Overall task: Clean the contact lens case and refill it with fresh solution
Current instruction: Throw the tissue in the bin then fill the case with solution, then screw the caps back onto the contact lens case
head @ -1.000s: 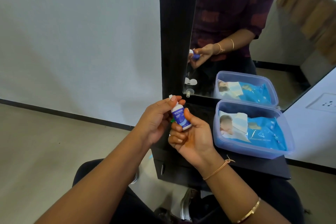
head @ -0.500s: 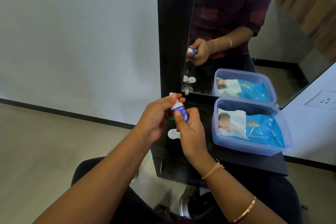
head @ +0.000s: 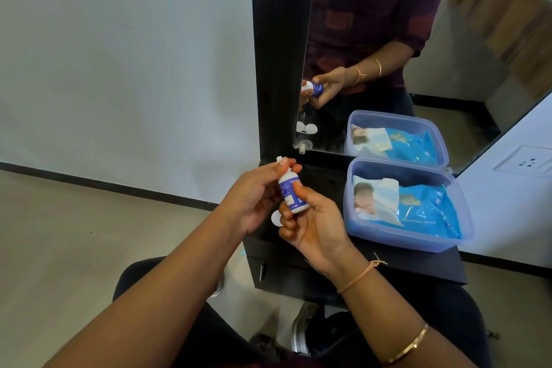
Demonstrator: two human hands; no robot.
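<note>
A small white solution bottle (head: 291, 194) with a blue label is held tilted above the black dresser shelf (head: 418, 263). My right hand (head: 313, 224) grips its body from below with thumb on the label. My left hand (head: 257, 197) pinches the bottle's white cap end (head: 282, 162) with fingertips. A white piece of the contact lens case (head: 275, 218) lies on the shelf just under my hands, mostly hidden by them.
A blue plastic tub (head: 409, 236) holding a blue wipes packet (head: 418, 209) sits on the shelf to the right. A mirror (head: 388, 54) in a black frame stands behind, reflecting my hands, the tub and small white pieces. A wall socket (head: 528, 162) is at far right.
My right hand turned palm-up again under the bottle, after briefly covering it half a second ago. The bottle stays between both hands, tilted left.
</note>
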